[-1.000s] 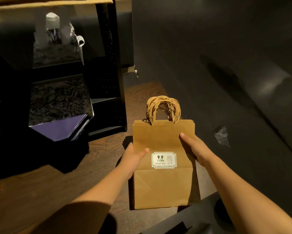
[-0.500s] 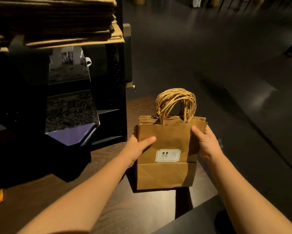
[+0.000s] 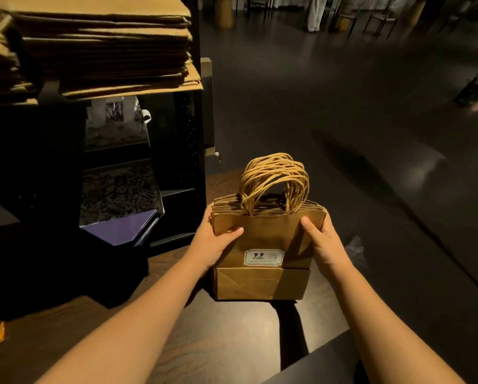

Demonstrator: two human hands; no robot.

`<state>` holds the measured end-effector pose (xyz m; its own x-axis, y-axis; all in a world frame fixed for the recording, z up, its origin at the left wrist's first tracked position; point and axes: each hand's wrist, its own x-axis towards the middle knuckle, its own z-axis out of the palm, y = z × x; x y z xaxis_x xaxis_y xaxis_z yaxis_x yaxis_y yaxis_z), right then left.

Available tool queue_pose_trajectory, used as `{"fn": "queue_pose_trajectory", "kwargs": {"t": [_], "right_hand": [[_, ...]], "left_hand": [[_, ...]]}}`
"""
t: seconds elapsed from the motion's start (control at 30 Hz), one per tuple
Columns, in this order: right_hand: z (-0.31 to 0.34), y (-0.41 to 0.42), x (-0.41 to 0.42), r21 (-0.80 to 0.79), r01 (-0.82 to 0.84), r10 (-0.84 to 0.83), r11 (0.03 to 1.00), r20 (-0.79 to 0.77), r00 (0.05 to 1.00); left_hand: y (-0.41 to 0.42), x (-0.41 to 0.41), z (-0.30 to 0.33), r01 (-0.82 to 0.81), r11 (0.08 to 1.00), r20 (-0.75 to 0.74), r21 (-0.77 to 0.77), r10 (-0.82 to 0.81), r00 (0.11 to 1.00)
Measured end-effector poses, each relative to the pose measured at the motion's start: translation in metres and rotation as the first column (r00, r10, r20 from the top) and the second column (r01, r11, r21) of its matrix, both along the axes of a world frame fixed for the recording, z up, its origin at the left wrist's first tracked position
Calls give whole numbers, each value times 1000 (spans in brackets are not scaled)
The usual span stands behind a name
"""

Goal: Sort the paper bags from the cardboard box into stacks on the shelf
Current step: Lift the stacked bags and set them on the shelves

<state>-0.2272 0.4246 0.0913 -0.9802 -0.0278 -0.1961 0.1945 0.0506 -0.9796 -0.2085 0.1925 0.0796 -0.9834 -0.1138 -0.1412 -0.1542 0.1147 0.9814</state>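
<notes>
At frame centre, my left hand (image 3: pixel 214 242) and right hand (image 3: pixel 322 239) clamp a bundle of paper bags (image 3: pixel 262 256) by its upper corners; light but floppy and slippery, it seems best squeezed at both sides, toward the stacks (image 3: pixel 105 48) upper left.

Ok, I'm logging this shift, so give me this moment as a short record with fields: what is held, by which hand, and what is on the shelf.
held: bundle of brown paper bags, upright, twisted handles on top
label: white sticker reading 9.9 on the front bag
left hand: grips the bundle's left edge, thumb on the front
right hand: grips the right edge, thumb on the front
under the bundle: wooden table
shelf: flat stack of brown bags on its upper level
</notes>
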Motion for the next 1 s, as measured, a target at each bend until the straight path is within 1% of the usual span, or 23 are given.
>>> {"fn": "queue_pose_trajectory", "kwargs": {"t": [0.1,0.2,0.37,0.43,0.53,0.63,0.73,0.8,0.9,1.0], "right_hand": [[-2,-7,4,-22,27,-28,999,-36,999],[-2,-12,6,-23,50,-52,998,-59,997],[-3,-14,8,-53,76,-80,996,-71,994],[-3,-16,9,-35,72,-75,997,-66,995],[2,-16,4,17,93,-92,995,-69,993],[5,-14,-6,89,135,-129,987,-65,989],[-1,-19,-4,164,160,-163,974,5,987],[-13,-28,2,216,159,-187,963,113,976],[-38,-41,13,278,132,-205,951,254,945],[-57,-62,25,311,60,-170,948,337,926]], "left_hand": [[3,2,-4,-24,1000,12,-5,24,1000],[6,2,-4,-53,999,-12,-9,53,999],[3,4,-3,-16,999,-57,30,17,998],[2,3,-4,-31,997,-49,76,35,998],[2,-2,-6,-58,997,-20,49,59,998],[3,-3,-2,-109,993,57,48,106,993],[0,6,-8,-103,979,169,175,73,983],[-6,16,-19,-98,968,256,230,37,966],[-18,33,-36,-132,958,367,253,31,930],[-37,52,-54,-182,950,439,252,56,897]]}}
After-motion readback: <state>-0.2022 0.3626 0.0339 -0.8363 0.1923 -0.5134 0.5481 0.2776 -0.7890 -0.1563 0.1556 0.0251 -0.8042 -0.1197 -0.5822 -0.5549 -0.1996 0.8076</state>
